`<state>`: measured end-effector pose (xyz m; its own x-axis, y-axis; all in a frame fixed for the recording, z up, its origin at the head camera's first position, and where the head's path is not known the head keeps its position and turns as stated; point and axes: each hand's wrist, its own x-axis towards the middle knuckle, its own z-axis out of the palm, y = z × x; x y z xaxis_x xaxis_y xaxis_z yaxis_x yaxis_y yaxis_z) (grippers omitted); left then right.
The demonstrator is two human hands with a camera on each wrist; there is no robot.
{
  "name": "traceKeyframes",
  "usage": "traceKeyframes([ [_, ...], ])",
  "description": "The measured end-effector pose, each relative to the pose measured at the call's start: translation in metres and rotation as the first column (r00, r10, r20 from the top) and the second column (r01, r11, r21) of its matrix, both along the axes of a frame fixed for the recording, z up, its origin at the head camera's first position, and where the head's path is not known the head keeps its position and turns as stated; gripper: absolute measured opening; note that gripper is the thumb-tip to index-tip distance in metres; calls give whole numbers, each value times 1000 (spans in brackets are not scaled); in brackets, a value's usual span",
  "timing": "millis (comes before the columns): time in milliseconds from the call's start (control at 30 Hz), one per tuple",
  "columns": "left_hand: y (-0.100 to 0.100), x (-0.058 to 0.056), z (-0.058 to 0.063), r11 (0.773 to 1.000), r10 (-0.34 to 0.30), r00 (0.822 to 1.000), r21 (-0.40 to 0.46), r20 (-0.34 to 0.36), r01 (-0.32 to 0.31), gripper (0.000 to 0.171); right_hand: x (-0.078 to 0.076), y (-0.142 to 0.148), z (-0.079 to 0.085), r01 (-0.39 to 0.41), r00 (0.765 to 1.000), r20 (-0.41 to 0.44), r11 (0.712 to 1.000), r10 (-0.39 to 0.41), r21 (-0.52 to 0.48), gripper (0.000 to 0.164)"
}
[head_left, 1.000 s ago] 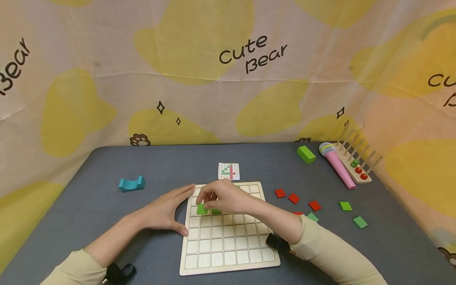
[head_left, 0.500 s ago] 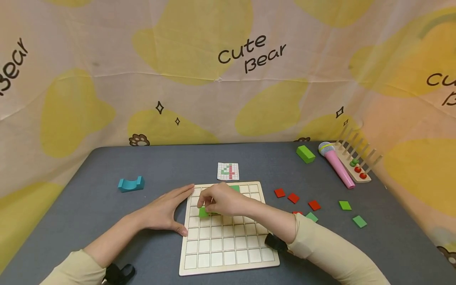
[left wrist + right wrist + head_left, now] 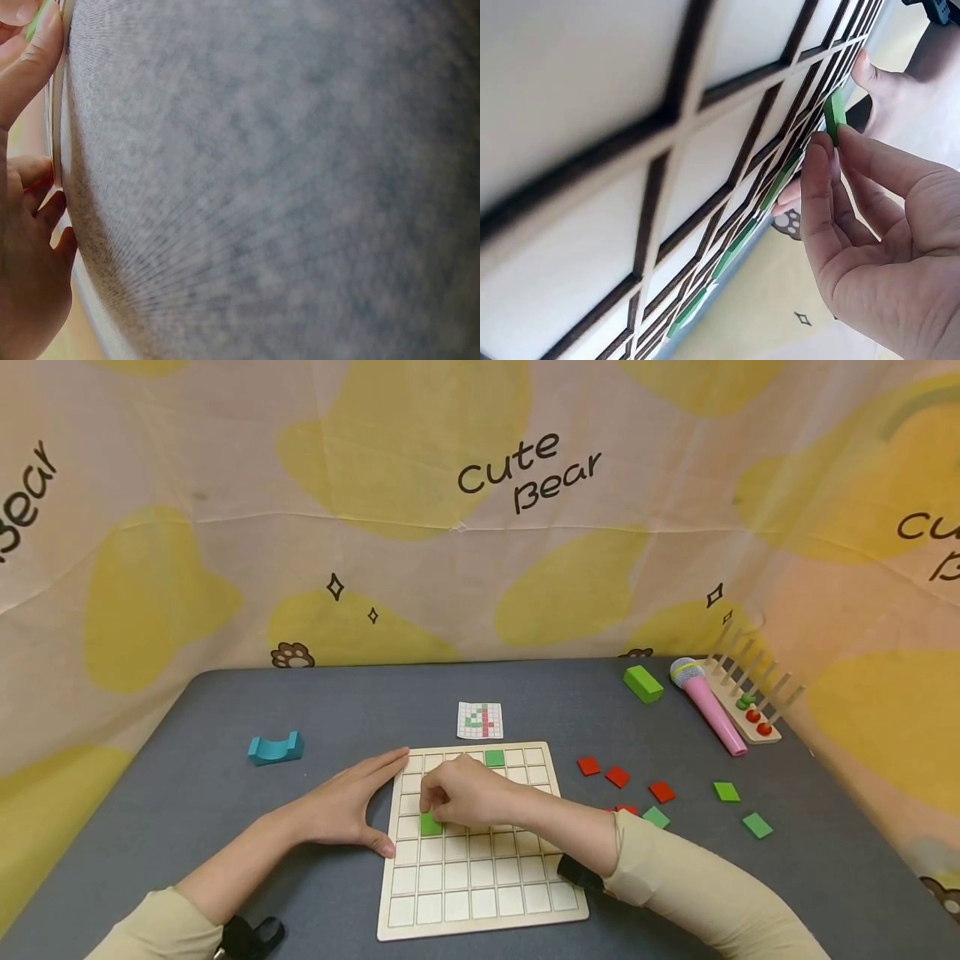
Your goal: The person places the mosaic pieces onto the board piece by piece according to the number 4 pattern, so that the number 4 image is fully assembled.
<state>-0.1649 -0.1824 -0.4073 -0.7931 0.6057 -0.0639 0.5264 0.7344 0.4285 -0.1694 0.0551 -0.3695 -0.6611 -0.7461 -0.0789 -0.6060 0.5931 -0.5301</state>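
Note:
My right hand (image 3: 468, 789) pinches a small green tile (image 3: 431, 824) between thumb and fingers over the left part of a wooden grid board (image 3: 483, 933). In the right wrist view the tile (image 3: 834, 116) is tilted, its lower end close to the grid. Three more green tiles lie in the board there, one of them the nearest tile (image 3: 784, 178). The head view shows one green tile (image 3: 494, 758) in the top row; my right hand hides some squares. With fingers extended and thumb spread, my left hand (image 3: 345, 797) touches the board's left edge.
Behind the board lies a printed pattern card (image 3: 480, 721). Loose red tiles (image 3: 618, 777) and green tiles (image 3: 726, 792) are scattered on the right. Further back are a green block (image 3: 643, 684), a pink microphone (image 3: 712, 710) and a peg stand (image 3: 767, 733). A teal curved block (image 3: 276, 748) sits left.
My right hand has moved toward me with the green tile, about one row down the board, uncovering the green tile in the top row. My left hand has stayed at the edge.

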Motion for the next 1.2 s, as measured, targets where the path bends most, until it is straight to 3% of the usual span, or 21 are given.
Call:
traceKeyframes([
  [1200,-1,0,-2,1000,2,1000,-2,2,-2,127,-1,0,-6,-13,998,-60,1000,13,5,9],
])
